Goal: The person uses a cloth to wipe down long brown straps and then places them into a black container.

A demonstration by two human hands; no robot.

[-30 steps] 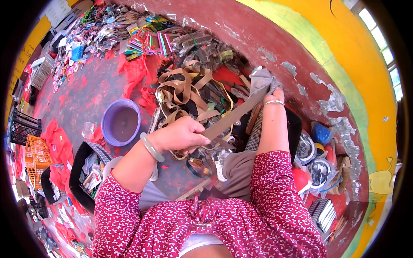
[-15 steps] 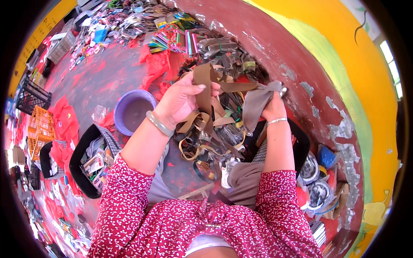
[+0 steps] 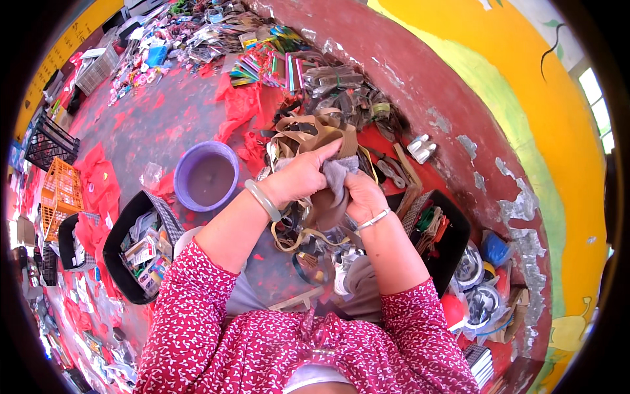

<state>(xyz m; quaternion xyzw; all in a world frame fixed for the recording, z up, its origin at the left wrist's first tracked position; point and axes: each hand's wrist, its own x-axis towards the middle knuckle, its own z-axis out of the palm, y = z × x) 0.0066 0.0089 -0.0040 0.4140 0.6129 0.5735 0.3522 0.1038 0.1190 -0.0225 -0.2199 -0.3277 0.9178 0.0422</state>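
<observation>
My left hand [image 3: 302, 178] is closed on a wide brown ribbed strap [image 3: 314, 131], its index finger stretched along it. Just to the right, my right hand [image 3: 365, 198] grips a grey cloth [image 3: 336, 173] folded against the strap. The hands are close together, the cloth between them. Loops of the strap stand up beyond my left hand, and a brown length hangs below the cloth. Under my hands lies a heap of tangled straps and clear wrappers, with a thin yellowish strap [image 3: 283, 244] curling at its near side. My fingers partly hide where cloth and strap meet.
A purple bucket [image 3: 207, 146] stands at left. Black boxes with small goods stand left [image 3: 118, 246] and right [image 3: 453, 246]. Small white bottles [image 3: 420, 149] sit near the peeling red wall [image 3: 453, 125]. Orange [image 3: 60, 190] and black crates [image 3: 51, 148] stand far left. Heaped goods [image 3: 203, 33] lie beyond.
My right hand has come left and nearer with the grey cloth, meeting my left hand. The strap, earlier stretched between the hands, is now bunched in loops. The white bottles have come into view.
</observation>
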